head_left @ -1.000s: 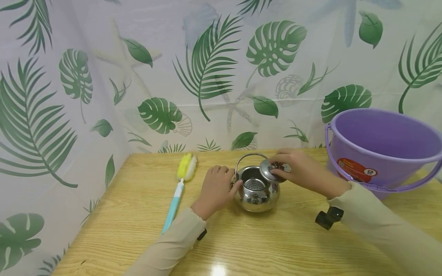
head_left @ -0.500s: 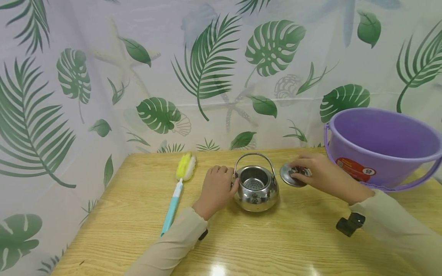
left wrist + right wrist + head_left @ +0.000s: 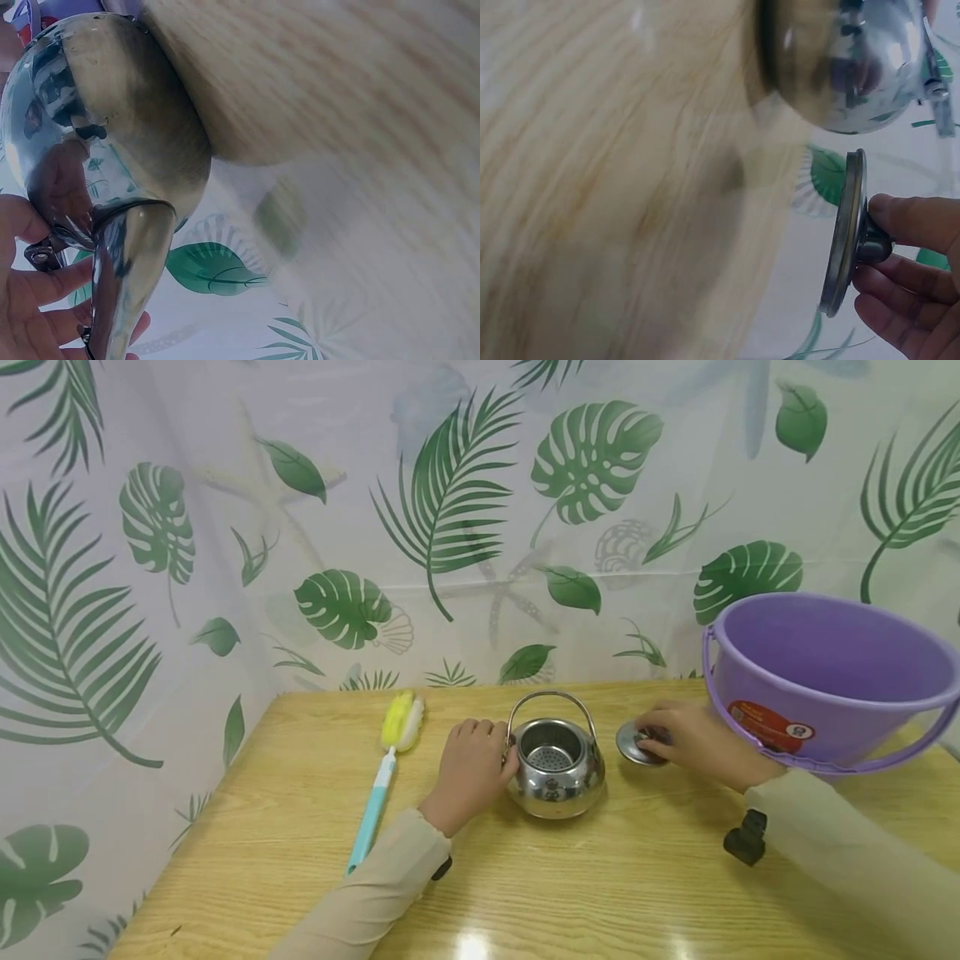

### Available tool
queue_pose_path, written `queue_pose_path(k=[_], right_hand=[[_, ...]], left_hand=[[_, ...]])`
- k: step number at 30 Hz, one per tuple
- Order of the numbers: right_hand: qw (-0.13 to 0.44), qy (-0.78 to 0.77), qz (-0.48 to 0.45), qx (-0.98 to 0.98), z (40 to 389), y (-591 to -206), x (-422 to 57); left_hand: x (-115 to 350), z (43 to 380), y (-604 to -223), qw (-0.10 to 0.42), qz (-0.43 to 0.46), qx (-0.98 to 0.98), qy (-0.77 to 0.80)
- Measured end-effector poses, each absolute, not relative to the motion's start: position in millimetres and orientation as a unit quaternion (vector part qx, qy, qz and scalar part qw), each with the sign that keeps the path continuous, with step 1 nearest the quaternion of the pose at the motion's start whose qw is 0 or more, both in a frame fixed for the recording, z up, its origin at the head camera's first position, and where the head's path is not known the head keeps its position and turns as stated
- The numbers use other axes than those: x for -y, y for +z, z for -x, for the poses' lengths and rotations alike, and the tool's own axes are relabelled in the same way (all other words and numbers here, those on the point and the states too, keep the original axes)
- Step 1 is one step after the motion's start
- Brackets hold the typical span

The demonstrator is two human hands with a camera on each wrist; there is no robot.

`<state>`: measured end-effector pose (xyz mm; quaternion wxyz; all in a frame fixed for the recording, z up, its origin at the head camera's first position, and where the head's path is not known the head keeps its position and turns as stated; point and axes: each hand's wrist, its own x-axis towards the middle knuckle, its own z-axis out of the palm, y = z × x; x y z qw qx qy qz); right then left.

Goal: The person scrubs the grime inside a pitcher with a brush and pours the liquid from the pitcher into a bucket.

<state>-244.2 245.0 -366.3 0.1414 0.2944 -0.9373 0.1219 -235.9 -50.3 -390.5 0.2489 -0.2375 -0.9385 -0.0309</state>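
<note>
A shiny steel teapot [image 3: 558, 789] stands lidless on the table, with a perforated strainer [image 3: 551, 758] inside its mouth and its hoop handle upright. My left hand [image 3: 472, 772] holds the teapot on its left side. In the left wrist view, the fingers [image 3: 56, 289] pass behind the spout [image 3: 131, 270]. To the right of the teapot, my right hand [image 3: 693, 739] pinches the round steel lid [image 3: 845, 232] by its dark knob [image 3: 875, 244]. The lid is apart from the teapot, low over the table; whether its rim touches the wood cannot be told.
A cleaning brush [image 3: 375, 806] with a yellow and white sponge head lies left of my left hand. At the right stands a large purple bucket [image 3: 840, 727], close behind my right forearm. A leaf-print curtain [image 3: 480, 527] hangs along the table's back edge [image 3: 450, 687].
The lid, in my right hand, has moved off the teapot's mouth to the right and down toward the table. My left hand and the teapot have hardly moved.
</note>
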Motion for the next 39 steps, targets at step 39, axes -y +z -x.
queue_pose_path(k=[39], right_hand=[[0.042, 0.131, -0.240, 0.961, 304, -411, -239]], left_hand=[[50, 234, -388, 0.243, 0.234, 0.941, -0.032]])
